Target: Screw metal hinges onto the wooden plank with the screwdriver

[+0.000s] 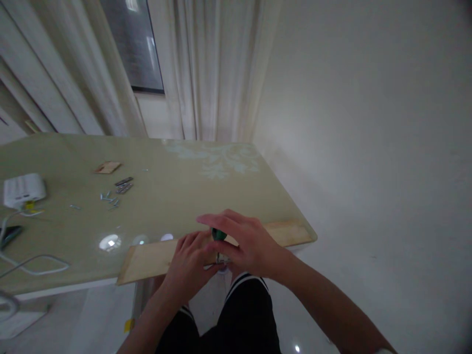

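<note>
A long, pale wooden board [149, 259] lies along the table's front edge, partly overhanging it. My right hand [254, 243] grips a screwdriver [219, 234] by its green handle, the shaft pointing down at the board's near edge. Below the tip, a small metal piece [221, 262], possibly a hinge, shows at that edge, partly covered by my fingers. My left hand [193, 258] is closed on the board just left of the screwdriver, its fingertips close to the metal piece. Whether a screw sits under the tip I cannot make out.
On the table [162, 196] lie several loose screws [109, 198], several metal hinges [124, 185] and a small wood piece [108, 167]. A white box [24, 191] with cables stands at the left. A wall [361, 147] rises to the right, with curtains [217, 69] behind.
</note>
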A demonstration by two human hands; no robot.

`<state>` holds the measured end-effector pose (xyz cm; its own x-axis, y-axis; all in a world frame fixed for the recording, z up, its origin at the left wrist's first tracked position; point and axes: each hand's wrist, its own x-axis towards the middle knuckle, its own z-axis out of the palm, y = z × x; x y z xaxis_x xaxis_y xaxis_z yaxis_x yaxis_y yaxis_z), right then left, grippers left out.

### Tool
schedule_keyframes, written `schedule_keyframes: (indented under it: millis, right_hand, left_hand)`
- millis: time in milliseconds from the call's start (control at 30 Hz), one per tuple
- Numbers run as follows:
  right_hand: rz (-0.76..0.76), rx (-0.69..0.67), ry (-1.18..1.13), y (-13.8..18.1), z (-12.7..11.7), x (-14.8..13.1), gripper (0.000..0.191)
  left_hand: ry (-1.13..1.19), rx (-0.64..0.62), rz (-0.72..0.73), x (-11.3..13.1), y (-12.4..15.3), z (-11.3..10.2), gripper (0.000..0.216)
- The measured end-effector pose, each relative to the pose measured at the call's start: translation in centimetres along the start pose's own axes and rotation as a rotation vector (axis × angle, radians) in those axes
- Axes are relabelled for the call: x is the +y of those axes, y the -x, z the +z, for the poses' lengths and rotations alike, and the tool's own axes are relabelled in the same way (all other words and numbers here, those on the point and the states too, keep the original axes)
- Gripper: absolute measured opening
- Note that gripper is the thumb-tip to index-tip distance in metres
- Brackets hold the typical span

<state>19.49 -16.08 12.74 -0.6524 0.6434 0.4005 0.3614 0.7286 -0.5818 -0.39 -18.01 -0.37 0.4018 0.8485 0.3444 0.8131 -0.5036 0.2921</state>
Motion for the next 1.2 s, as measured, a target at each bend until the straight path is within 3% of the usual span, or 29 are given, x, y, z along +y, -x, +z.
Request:
schedule_keyframes:
  millis: [67,133,200,267,400,467,633,700,833,900,967,1133,1200]
  right_hand:
    - [-0.045,-0.189,-0.115,-0.6,-1.5,-0.5,0.059]
    - [-0.101,-0.279,-0.175,-1.1,-2.4,-0.7,0.055]
    - [-0.103,-0.239,-0.151,-1.1,-2.3,-0.4,0.045]
    - [-0.046,-0.117,-0.051,-0.7,-1.4,0.1,0.036]
    - [0.033,0.107,0.09,0.4,-0.2,0.8,0.034]
    - [0.016,0.089,0.035,0.6,-1.0,0.6,0.035]
    - [-0.062,-0.163,-0.166,0.3,-3.2,0.2,0.042]
    - [-0.097,-0.079,-0.165,0.5,-2.3,0.7,0.036]
    - [-0.117,0.359,-0.026,1.3,1.5,1.7,0.038]
    - [-0.12,0.438,0.003,1.5,2.5,1.6,0.039]
    - [-0.116,0.347,-0.042,1.4,2.3,1.2,0.038]
    - [-0.101,-0.096,-0.221,0.5,-0.9,0.2,0.052]
    - [-0.113,-0.119,-0.225,0.4,-1.3,0.6,0.052]
  left_hand:
    - [-0.008,-0.023,0.0,0.0,0.0,0.0,0.034]
    - [-0.016,-0.024,-0.011,0.0,0.1,0.0,0.036]
    - [-0.014,-0.013,-0.015,0.1,0.1,0.0,0.038]
    - [0.001,-0.004,-0.012,0.2,0.1,-0.1,0.039]
    - [0.023,-0.007,-0.006,0.2,0.0,-0.2,0.045]
    - [0.023,-0.012,0.005,0.1,0.0,-0.3,0.051]
    - [0.008,0.008,-0.002,0.1,0.1,-0.2,0.047]
    - [0.016,-0.004,-0.003,0.1,0.1,-0.1,0.042]
    - [0.038,-0.007,-0.016,0.1,0.1,0.1,0.044]
    - [0.046,0.0,-0.021,0.1,0.1,0.2,0.044]
    - [0.047,0.001,-0.015,0.0,0.1,0.1,0.042]
    - [0.028,-0.018,-0.003,0.0,0.1,-0.1,0.036]
    - [0.019,-0.021,-0.006,0.1,0.1,-0.2,0.036]
